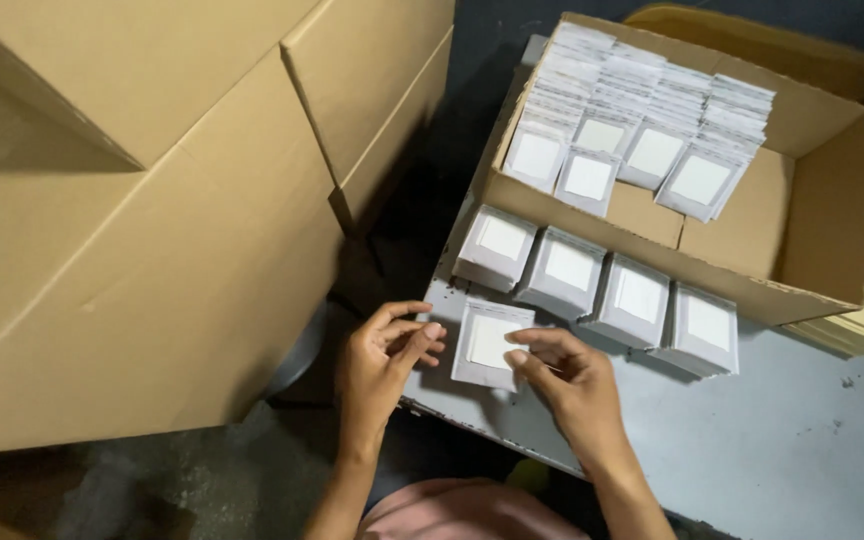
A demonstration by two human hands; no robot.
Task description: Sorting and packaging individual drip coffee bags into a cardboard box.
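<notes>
Small white packet stack (487, 345) on table (782, 440) edge, between hands. Right hand (567, 385) fingertips pinch top packet. Left hand (382, 360) just beside stack, fingers loosely curled, holding nothing. Four similar stacks (602, 290) behind.

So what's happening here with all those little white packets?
A person sits at a grey table. The right hand pinches the edge of a small stack of white square packets, while the left hand hovers beside it with fingers curled. Four similar stacks stand in a row behind, and an open cardboard box holds many more packets on edge.
</notes>
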